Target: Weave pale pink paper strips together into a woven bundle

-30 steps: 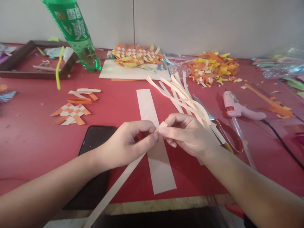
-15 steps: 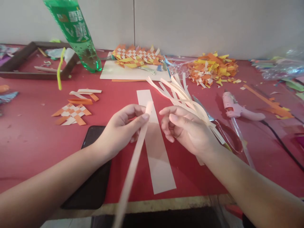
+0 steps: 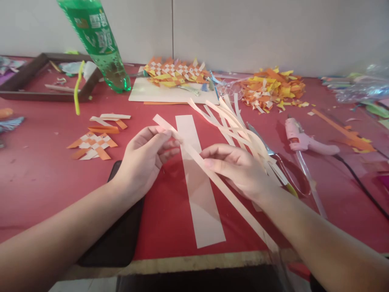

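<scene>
A long, narrow cream paper strip [image 3: 234,198] runs slantwise between my hands, its lower end hanging past the table's front edge. My left hand [image 3: 148,152] pinches it near the upper end. Thumb and fingers of my right hand [image 3: 234,166] close on the same strip farther down. Beneath it, a wider pale paper strip [image 3: 203,211] lies flat on the red table. More loose cream strips [image 3: 243,125] fan out behind my right hand, partly covering scissors [image 3: 291,174]. To the left rests a small woven orange-and-white paper piece [image 3: 92,144].
A black phone [image 3: 121,231] lies under my left forearm. On the right is a pink glue gun [image 3: 304,136] with its cord. Behind stand a green bottle [image 3: 101,44], a dark frame [image 3: 36,96], woven paper fish shapes [image 3: 176,71] and a pile of orange-yellow paper pieces [image 3: 273,87].
The narrow strip has swung from hanging down to the left to slanting down to the right. My right hand, apart from it before, now grips it; my left hand moved slightly left.
</scene>
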Demonstrator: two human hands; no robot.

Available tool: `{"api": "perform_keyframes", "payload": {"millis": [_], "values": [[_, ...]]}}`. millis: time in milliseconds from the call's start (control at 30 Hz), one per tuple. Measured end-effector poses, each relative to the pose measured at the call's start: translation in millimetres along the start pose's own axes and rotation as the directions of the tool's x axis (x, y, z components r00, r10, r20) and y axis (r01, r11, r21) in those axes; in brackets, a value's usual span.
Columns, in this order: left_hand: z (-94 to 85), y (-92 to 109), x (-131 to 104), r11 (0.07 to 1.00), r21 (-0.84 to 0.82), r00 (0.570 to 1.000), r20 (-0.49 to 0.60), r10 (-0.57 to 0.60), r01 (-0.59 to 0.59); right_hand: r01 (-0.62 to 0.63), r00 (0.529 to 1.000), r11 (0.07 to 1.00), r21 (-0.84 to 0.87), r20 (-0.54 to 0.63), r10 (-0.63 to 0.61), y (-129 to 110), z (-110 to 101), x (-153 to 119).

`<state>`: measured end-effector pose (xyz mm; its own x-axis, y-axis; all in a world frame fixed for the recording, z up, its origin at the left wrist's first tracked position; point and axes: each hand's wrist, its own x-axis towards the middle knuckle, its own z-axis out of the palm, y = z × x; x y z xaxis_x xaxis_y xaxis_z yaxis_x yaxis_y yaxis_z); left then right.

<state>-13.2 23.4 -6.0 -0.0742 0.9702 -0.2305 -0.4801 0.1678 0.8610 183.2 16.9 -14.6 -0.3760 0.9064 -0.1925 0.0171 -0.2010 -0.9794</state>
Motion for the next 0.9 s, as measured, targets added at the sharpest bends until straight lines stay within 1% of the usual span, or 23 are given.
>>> {"api": "perform_keyframes", "payload": {"millis": [67,167,267,333,367,400,533,600,733,800,900], "values": [[-0.5,0.7,-0.8,1.0,0.012,1.0,0.015,-0.012,0.012,0.03,0.999,0.999,-0.033,-0.018,-0.03,-0.5,-0.6,0.1],[-1.5,1.5,-4.8,0.987,0.118,0.986,0.106,-0.126,0.114,0.053,0.999,0.997,-0.06,0.0,-0.053,-0.6,-0.8,0.4],[-2.3,0.8,-9.3,0.946,0.251,0.933,0.243,-0.266,0.205,0.073,0.997,0.993,-0.095,0.021,-0.071,-0.2,0.0,0.5],[-2.5,-0.3,-11.1,0.93,0.299,0.901,0.31,-0.305,0.212,0.072,0.997,0.989,-0.128,0.022,-0.07,-0.4,0.6,0.3],[-2.6,-0.9,-11.6,0.931,0.305,0.895,0.327,-0.303,0.203,0.064,0.998,0.987,-0.145,0.016,-0.062,-0.7,0.8,0.1],[-2.6,-1.5,-11.8,0.937,0.296,0.9,0.331,-0.283,0.186,0.054,0.999,0.986,-0.159,0.008,-0.054,-1.1,0.8,-0.2],[-3.3,-3.1,-11.1,0.967,0.231,0.952,0.254,-0.169,0.11,0.033,0.999,0.984,-0.177,0.002,-0.033,-2.7,0.3,-1.9],[-3.8,-3.2,-10.8,0.969,0.227,0.959,0.241,-0.151,0.096,0.044,0.999,0.986,-0.161,0.014,-0.042,-2.6,0.1,-2.2],[-4.0,-2.1,-12.1,0.95,0.298,0.928,0.318,-0.196,0.099,0.06,0.998,0.994,-0.093,0.014,-0.059,-1.1,0.7,-1.1],[-3.7,-1.2,-13.3,0.925,0.372,0.912,0.351,-0.214,0.074,0.068,0.998,0.996,-0.052,0.014,-0.067,-0.8,1.8,-0.5],[-3.0,-0.3,-14.4,0.89,0.456,0.899,0.379,-0.219,0.025,0.107,0.994,0.994,-0.007,0.002,-0.107,-1.7,3.9,-0.7]]}}
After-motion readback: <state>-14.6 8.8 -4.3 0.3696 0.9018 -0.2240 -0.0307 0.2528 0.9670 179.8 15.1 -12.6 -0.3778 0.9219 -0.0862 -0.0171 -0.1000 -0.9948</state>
